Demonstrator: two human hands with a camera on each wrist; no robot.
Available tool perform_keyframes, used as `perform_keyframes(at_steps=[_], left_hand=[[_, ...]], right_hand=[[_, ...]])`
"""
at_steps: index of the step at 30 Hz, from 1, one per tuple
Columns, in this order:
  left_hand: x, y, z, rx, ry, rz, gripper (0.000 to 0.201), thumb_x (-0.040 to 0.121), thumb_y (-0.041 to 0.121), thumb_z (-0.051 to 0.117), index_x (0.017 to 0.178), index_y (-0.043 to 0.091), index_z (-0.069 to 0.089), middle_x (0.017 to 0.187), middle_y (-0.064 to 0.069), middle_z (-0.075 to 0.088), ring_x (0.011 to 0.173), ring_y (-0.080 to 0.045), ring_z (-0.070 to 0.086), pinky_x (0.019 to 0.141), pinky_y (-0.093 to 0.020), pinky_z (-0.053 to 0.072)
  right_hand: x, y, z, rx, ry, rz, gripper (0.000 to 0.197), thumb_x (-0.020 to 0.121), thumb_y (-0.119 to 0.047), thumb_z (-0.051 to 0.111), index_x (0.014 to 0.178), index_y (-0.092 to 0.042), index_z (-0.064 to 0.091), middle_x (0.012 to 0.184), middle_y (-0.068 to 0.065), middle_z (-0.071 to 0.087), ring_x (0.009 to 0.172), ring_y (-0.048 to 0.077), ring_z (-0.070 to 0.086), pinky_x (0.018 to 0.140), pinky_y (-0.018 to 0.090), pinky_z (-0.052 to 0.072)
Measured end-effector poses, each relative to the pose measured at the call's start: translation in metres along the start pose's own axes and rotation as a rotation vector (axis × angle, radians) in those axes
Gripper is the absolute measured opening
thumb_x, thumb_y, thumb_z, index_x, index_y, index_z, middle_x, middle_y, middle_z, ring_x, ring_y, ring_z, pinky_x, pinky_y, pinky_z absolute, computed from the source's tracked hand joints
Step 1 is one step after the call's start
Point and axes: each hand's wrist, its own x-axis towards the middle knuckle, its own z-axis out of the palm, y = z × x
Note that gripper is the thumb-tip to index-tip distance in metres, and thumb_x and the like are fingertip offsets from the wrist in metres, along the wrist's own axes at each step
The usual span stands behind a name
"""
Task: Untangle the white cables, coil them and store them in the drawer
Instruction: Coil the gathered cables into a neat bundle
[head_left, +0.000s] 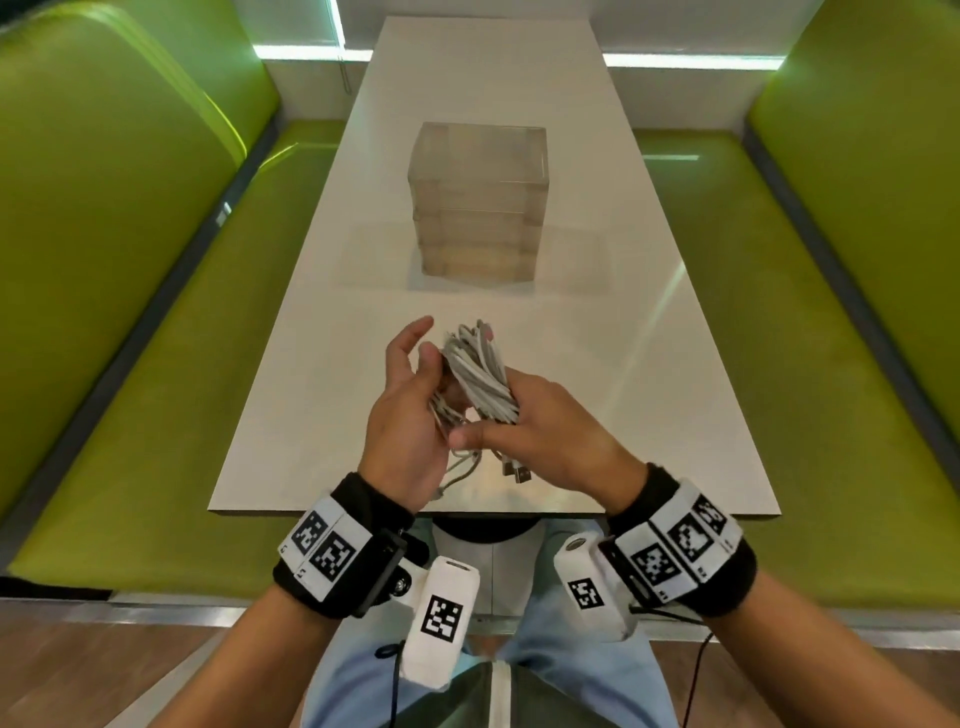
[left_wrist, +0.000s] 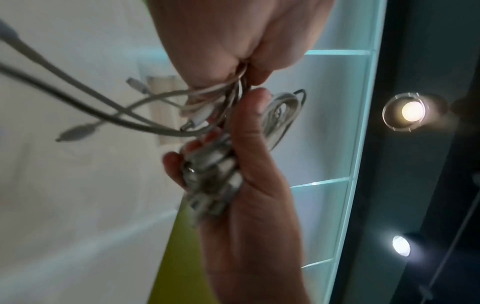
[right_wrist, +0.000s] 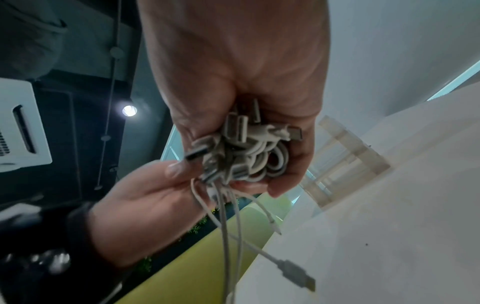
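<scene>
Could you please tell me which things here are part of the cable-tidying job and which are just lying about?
Part of the job:
- white cables, bunched and held above the table
- clear drawer unit, drawers shut
- left hand and right hand, both gripping the bundle

Just there:
- white table
- green benches on either side

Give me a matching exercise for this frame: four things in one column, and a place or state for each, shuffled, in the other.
Things:
1. white cables
2. drawer unit
3. left hand
4. USB plug

Places or states:
A. stands mid-table with its drawers shut
B. dangles free on a loose end
C. bunched and held above the table's near end
D. grips loose strands beside the bundle

Pairs: 1-C, 2-A, 3-D, 4-B
</scene>
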Motion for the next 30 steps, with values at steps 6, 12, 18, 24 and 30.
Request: perform_keyframes(at_steps=[6, 12, 18, 24, 30], left_hand=[[0.0, 0.009, 0.008, -0.099, -0.053, -0.035, 0.034, 0.103, 0.033, 0.026, 0.118, 0.022, 0.055, 0.111, -0.008, 0.07, 0.096, -0.018, 0.067, 0.081, -0.032, 0.056], [-0.003, 0.016, 0.005, 0.061, -0.106, -0.003, 0.047, 0.098, 0.047, 0.027, 0.113, 0.017, 0.06, 0.096, -0.006, 0.072, 0.088, -0.019, 0.068, 0.074, -0.032, 0.057], [-0.006, 0.017, 0.003, 0.202, -0.161, 0.063, 0.083, 0.066, 0.076, 0.052, 0.119, 0.013, 0.056, 0.108, -0.008, 0.068, 0.099, -0.02, 0.066, 0.078, -0.029, 0.055], [-0.006, 0.01, 0.008, 0.335, -0.188, 0.141, 0.08, 0.048, 0.036, 0.092, 0.117, 0.017, 0.056, 0.106, -0.017, 0.067, 0.096, -0.022, 0.066, 0.079, -0.029, 0.055], [-0.002, 0.006, 0.008, 0.257, -0.05, 0.15, 0.029, 0.062, 0.023, 0.081, 0.084, 0.019, 0.064, 0.077, -0.004, 0.059, 0.103, -0.047, 0.061, 0.086, -0.051, 0.053]], right_hand=[[-0.002, 0.001, 0.009, 0.164, 0.049, 0.008, 0.02, 0.075, -0.027, 0.078, 0.079, -0.028, 0.059, 0.059, -0.006, 0.059, 0.047, 0.011, 0.056, 0.045, 0.025, 0.047], [-0.001, 0.004, 0.01, 0.27, 0.043, -0.035, 0.009, 0.081, -0.019, 0.072, 0.084, -0.018, 0.064, 0.065, -0.005, 0.061, 0.058, 0.011, 0.057, 0.058, 0.028, 0.047], [-0.001, 0.006, 0.008, 0.242, 0.047, -0.019, 0.01, 0.081, -0.019, 0.072, 0.08, -0.013, 0.064, 0.064, 0.008, 0.06, 0.056, 0.022, 0.056, 0.056, 0.037, 0.048], [0.001, 0.005, 0.009, 0.196, 0.06, -0.073, 0.031, 0.074, -0.017, 0.065, 0.104, -0.017, 0.061, 0.094, 0.012, 0.066, 0.08, 0.026, 0.066, 0.072, 0.042, 0.056], [-0.001, 0.002, 0.005, 0.06, -0.104, -0.012, 0.007, 0.085, -0.013, 0.064, 0.089, -0.012, 0.059, 0.067, 0.001, 0.06, 0.054, 0.015, 0.057, 0.05, 0.03, 0.049]])
